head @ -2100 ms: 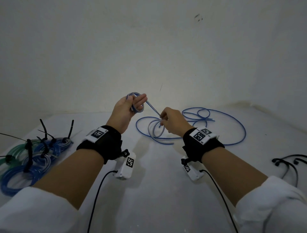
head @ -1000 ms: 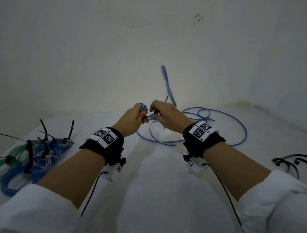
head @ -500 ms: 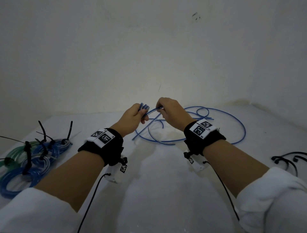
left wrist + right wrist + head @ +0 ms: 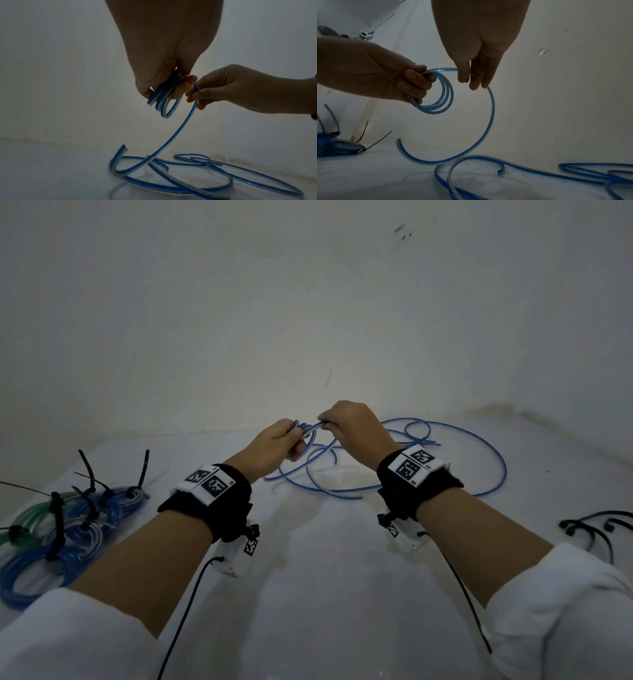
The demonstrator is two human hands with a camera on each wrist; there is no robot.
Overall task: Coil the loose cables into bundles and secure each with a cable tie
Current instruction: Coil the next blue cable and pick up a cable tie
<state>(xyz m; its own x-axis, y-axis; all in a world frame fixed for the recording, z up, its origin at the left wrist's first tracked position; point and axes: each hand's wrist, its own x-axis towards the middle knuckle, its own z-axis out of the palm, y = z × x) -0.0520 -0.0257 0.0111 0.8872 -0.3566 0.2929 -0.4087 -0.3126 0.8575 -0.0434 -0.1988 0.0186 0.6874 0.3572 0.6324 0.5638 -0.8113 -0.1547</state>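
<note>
R hand (image 4: 356, 429) moved closer; cable (image 4: 308, 430) btwn both hands.

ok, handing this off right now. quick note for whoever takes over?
Left hand grips a small coil of blue cable, several turns, held above the table.
Right hand pinches the strand feeding into that coil.
The loose rest of the cable lies on the white table, beyond the hands.
Done: tied bundles at far left.
Left: finish coiling, then tie with a spare tie from the right.
</note>
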